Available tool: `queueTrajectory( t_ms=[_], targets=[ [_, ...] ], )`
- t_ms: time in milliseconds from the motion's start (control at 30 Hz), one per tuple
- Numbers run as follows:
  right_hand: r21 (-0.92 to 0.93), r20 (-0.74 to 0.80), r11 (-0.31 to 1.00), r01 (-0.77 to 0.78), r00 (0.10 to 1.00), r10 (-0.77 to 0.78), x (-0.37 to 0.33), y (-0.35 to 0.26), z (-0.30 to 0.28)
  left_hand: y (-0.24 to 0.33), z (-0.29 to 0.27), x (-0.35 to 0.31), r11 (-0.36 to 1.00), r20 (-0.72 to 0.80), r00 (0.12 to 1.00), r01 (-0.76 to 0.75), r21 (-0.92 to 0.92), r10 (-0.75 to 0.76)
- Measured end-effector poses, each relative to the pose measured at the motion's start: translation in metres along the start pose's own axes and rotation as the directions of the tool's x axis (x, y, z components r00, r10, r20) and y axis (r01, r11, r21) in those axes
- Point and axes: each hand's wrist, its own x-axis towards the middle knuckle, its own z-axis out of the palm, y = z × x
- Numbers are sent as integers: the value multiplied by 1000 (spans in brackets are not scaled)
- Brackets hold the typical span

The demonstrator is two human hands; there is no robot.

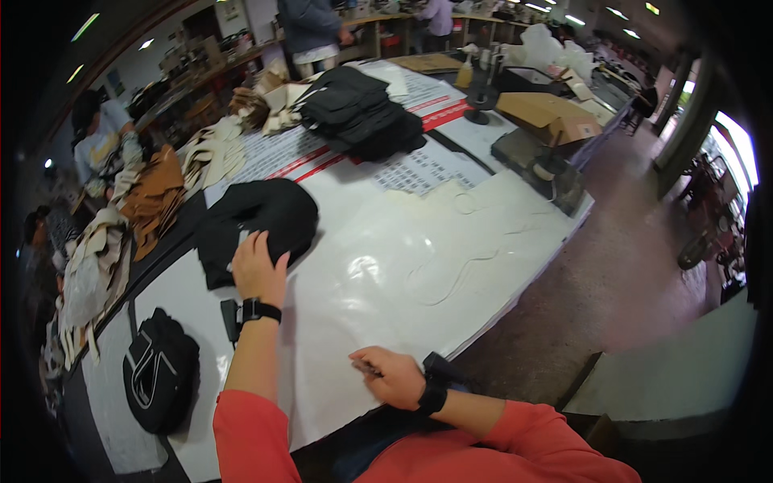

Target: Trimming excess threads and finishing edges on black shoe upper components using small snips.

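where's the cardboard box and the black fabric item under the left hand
cardboard box (535,109): head view, on its broad upper side
black fabric item (275,206): head view, on its upper surface

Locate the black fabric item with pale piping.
In the head view, the piped black fabric item lies at lower left on the white-covered table, nearer the person than the black fabric bundle that the left hand touches.

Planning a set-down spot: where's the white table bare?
Clearest patch: the white tabletop between the black bundle under the left hand and the right hand. Farther right, before the cardboard box, thin threads lie loose. Crowded: far side, with a black pile; left edge, with brown pieces and cream pieces.
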Motion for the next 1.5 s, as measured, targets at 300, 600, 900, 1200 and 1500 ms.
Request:
queueTrajectory(
  t_ms=[300,600,900,1200,1500],
  targets=[
    [-50,43,998,-42,998,44,1,-1,-14,5,8,9,996,14,997,81,-20,-81],
    [-40,46,999,-36,998,37,3,3,-11,-21,-22,22,693,-129,821,373,-617,-557],
    [323,-6,911,-255,962,272,4,17,-20,36,-108,-59,886,28,998,-40,-462,59],
    [-526,-115,850,41,986,-118,57,10,-126,77,-145,-197,930,428,841,-213,-298,330],
    [-751,15,650,113,988,-154,54,40,-123,92,-136,-230,932,385,912,5,-362,145]
  ],
)
